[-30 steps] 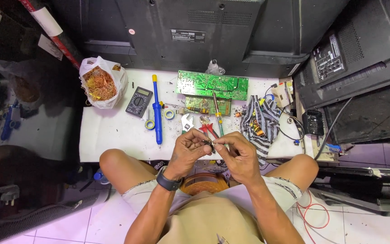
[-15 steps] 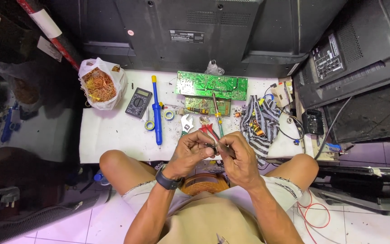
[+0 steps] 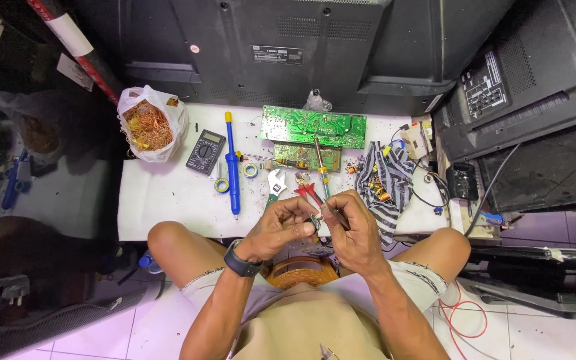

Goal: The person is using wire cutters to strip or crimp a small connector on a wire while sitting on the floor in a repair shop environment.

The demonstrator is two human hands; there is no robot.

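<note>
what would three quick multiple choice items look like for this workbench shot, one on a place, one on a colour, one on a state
1. Where does the multimeter lie?
A. right of the striped cloth
B. between the bag of copper wire and the blue desoldering pump
C. on the floor

2. What colour is the large circuit board?
A. green
B. red
C. white

3. What are the left hand and right hand doing?
A. resting flat on the table
B. lifting the television
C. pinching one small part between them

Answers: B, bag on its left and pump on its right; A, its face is plainly green; C, fingertips meet on it above the table edge.

L hand (image 3: 280,227), R hand (image 3: 353,223), fingertips pinched together
</note>
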